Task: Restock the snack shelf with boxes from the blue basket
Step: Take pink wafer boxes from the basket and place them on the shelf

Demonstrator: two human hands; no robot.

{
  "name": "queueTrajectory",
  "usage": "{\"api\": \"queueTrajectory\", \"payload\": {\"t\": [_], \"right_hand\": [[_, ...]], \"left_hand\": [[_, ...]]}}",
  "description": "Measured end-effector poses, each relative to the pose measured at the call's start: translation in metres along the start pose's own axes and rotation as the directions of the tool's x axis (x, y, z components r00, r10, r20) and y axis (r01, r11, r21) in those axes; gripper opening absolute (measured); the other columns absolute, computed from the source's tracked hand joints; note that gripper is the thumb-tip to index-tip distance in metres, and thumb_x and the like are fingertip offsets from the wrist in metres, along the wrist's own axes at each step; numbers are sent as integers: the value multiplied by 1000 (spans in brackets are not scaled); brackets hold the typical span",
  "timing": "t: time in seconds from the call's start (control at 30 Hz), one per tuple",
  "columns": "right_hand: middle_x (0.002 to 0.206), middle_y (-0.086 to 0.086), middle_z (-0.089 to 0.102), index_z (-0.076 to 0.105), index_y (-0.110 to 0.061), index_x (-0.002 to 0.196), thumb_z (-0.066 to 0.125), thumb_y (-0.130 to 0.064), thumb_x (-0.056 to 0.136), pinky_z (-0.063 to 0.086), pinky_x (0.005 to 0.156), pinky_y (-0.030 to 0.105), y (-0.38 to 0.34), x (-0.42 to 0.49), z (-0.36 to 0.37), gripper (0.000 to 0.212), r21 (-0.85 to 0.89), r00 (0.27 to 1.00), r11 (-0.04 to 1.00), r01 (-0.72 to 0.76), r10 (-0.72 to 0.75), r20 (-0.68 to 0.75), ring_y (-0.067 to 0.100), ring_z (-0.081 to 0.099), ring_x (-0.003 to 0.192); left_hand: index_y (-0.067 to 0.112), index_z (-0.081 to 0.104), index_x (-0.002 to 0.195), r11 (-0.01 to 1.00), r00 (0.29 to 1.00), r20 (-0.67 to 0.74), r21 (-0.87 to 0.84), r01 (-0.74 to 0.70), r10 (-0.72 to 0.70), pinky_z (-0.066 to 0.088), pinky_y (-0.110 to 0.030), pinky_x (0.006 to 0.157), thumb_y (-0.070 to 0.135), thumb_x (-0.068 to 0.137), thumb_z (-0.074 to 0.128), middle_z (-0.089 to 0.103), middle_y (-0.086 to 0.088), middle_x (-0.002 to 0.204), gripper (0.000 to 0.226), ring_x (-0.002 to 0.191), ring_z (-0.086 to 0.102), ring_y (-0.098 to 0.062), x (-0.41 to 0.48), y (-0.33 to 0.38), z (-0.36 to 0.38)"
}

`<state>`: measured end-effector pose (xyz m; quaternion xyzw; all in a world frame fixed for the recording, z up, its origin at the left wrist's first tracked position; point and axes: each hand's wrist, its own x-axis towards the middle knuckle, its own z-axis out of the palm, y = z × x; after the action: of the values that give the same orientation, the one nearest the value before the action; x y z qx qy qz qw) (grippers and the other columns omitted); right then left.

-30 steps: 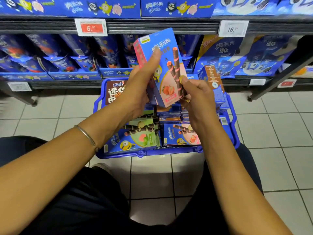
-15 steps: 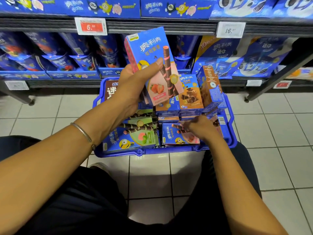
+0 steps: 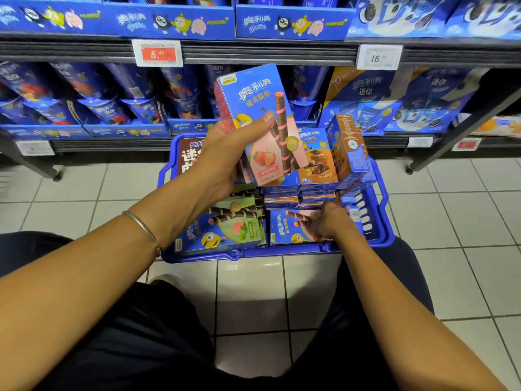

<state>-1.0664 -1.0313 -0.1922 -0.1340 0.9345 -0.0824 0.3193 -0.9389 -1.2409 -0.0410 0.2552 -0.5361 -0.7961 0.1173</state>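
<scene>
My left hand [image 3: 225, 156] grips a blue-and-pink strawberry wafer-roll box [image 3: 259, 108], held upright above the blue basket [image 3: 377, 218] on the tiled floor. My right hand [image 3: 328, 222] reaches down into the basket, with its fingers on a flat strawberry box [image 3: 284, 227] at the front right. I cannot tell whether it grips the box or only touches it. A green box [image 3: 225, 235] lies at the basket's front left. Orange chocolate boxes [image 3: 318, 159] stand at the back. The snack shelf [image 3: 253, 53] rises just behind the basket.
Rows of blue snack cups [image 3: 112, 108] and bags [image 3: 394, 108] fill the shelf level behind the basket. Price tags [image 3: 158, 53] hang on the shelf rail. A dark shelf leg [image 3: 462, 122] slants at the right. My dark-trousered knees flank the basket on white floor tiles.
My right hand let go of the strawberry box and dropped into the basket's front right. My left hand now holds that box alone, turned more face-on.
</scene>
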Motion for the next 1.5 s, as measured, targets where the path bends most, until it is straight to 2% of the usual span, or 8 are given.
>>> {"api": "queueTrajectory", "payload": {"t": [0.23, 0.47, 0.6, 0.73, 0.87, 1.07, 1.23, 1.5], "right_hand": [[144, 15, 39, 58, -6, 126, 84, -39, 75, 46, 104, 36, 5, 3, -1, 66, 55, 998, 997, 59, -59, 8, 31, 51, 123], [110, 14, 63, 54, -6, 116, 91, -13, 71, 52, 67, 33, 6, -8, -20, 58, 344, 988, 933, 103, -136, 73, 21, 62, 78], [109, 18, 70, 55, -2, 113, 85, -8, 78, 58, 83, 46, 8, -24, -39, 47, 480, 955, 861, 166, -262, 139, 32, 71, 92], [94, 5, 76, 62, -11, 109, 80, -17, 85, 59, 74, 31, 10, -38, -75, 31, 599, 929, 770, 221, -352, 110, 17, 75, 80], [94, 6, 77, 69, -11, 109, 76, -23, 82, 55, 80, 34, 15, -53, -110, 30, 755, 914, 598, 267, -405, -2, 19, 72, 82], [83, 2, 73, 63, -13, 97, 67, -18, 94, 57, 65, 32, -5, -66, -133, 7, 873, 928, 316, 371, -169, -333, 14, 70, 70], [98, 3, 74, 66, -16, 103, 63, -22, 95, 60, 79, 38, -40, -79, -134, 10, 968, 949, 23, 250, -205, -240, 19, 72, 92], [92, 11, 68, 59, -14, 93, 67, -39, 81, 47, 81, 43, -83, -85, -99, 29, 905, 914, 258, 339, -320, -251, 25, 62, 86]], "left_hand": [[24, 76, 99, 1000, 1000, 7, 7, 30, -30, 64, -42, 62, 35, 91, 82, 82, -1, 99, 15, 86, 81, -27, -5, 1, -2], [20, 74, 108, 999, 999, -6, 18, 50, -50, 64, -45, 66, 38, 94, 79, 82, -4, 102, 24, 92, 81, -28, -6, 4, -1], [23, 75, 106, 997, 998, -25, 40, 65, -64, 64, -45, 69, 43, 95, 77, 82, -4, 105, 23, 93, 81, -27, -7, 7, 2], [29, 78, 96, 996, 996, -41, 35, 81, -80, 64, -39, 65, 49, 96, 74, 83, -1, 102, 21, 90, 81, -22, -7, 10, 5], [30, 79, 91, 997, 993, -83, 4, 83, -82, 63, -34, 57, 53, 97, 70, 83, 1, 94, 26, 81, 81, -18, -4, 12, 5], [30, 79, 99, 991, 975, -193, 58, 121, -108, 64, -37, 61, 67, 92, 67, 83, 0, 99, 40, 87, 82, -21, 6, 9, 1], [29, 77, 108, 985, 974, -188, 92, 149, -130, 63, -37, 56, 72, 90, 65, 83, 0, 98, 48, 84, 82, -22, 7, 4, 3], [32, 78, 114, 977, 977, -169, 145, 157, -132, 64, -38, 60, 84, 86, 56, 83, 2, 101, 63, 87, 82, -23, 11, 1, 7]]}}
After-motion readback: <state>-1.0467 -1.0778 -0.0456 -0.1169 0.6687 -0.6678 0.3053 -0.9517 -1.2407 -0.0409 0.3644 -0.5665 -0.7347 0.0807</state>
